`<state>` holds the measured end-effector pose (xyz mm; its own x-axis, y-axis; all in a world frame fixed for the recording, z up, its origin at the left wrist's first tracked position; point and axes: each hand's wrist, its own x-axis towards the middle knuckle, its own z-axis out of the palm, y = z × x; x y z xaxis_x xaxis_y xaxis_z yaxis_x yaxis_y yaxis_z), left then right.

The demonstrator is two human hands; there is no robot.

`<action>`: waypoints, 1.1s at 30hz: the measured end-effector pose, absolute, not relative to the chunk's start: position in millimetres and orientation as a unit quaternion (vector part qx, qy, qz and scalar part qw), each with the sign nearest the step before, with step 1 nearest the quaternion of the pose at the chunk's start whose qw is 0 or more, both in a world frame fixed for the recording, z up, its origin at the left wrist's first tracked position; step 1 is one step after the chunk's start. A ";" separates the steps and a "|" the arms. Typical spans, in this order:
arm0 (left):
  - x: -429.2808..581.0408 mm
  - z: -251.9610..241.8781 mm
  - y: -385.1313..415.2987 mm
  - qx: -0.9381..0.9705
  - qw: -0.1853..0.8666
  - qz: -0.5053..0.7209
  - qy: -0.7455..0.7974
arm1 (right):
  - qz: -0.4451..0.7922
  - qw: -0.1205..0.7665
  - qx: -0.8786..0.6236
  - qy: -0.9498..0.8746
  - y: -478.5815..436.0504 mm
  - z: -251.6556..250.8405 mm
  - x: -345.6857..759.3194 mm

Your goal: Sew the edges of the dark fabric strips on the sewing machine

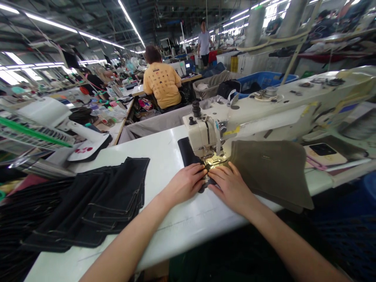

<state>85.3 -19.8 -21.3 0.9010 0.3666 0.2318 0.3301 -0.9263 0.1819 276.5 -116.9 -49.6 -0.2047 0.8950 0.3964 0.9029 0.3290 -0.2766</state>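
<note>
My left hand (188,179) is at the needle area of a white sewing machine (202,135), its fingers bent and closed on a small piece of dark fabric (185,152). From the other side, my right hand (230,186) grips the near edge of the same fabric, fingertips close to the left ones and little finger held apart. Part of the fabric is hidden under my fingers and the machine head. A lamp lights the metal needle plate (216,160). Left of my left forearm lies a fanned stack of black stitched fabric pieces (117,196).
A grey-brown flat sheet (270,168) lies right of the needle and hangs over the table edge. Beyond it is a phone (324,152). A white fan (88,147) stands at the left. Behind the machine are a blue basket (264,80) and a seated person (162,84).
</note>
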 end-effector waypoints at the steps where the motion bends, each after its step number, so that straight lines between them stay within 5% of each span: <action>1: 86.0 -20.8 -16.8 0.972 0.071 0.131 0.181 | -0.007 0.248 -0.581 -0.775 -115.2 -48.7 276.3; 17: 90.8 -12.8 0.8 0.955 0.004 0.078 0.286 | 0.008 0.292 -0.578 -0.762 -116.4 -50.1 277.4; 23: 95.5 -11.0 -31.2 0.947 0.074 0.050 0.308 | 0.027 0.302 -0.566 -0.767 -125.9 -49.5 274.9; 33: 101.3 -18.9 -35.1 0.953 0.045 0.096 0.284 | 0.016 0.289 -0.581 -0.761 -127.2 -48.6 274.9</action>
<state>101.3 -35.1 -18.9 0.8205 0.5497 0.1569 0.5324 -0.8347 0.1407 274.9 -127.2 -48.6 -0.1582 0.8927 0.4220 0.8744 0.3252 -0.3601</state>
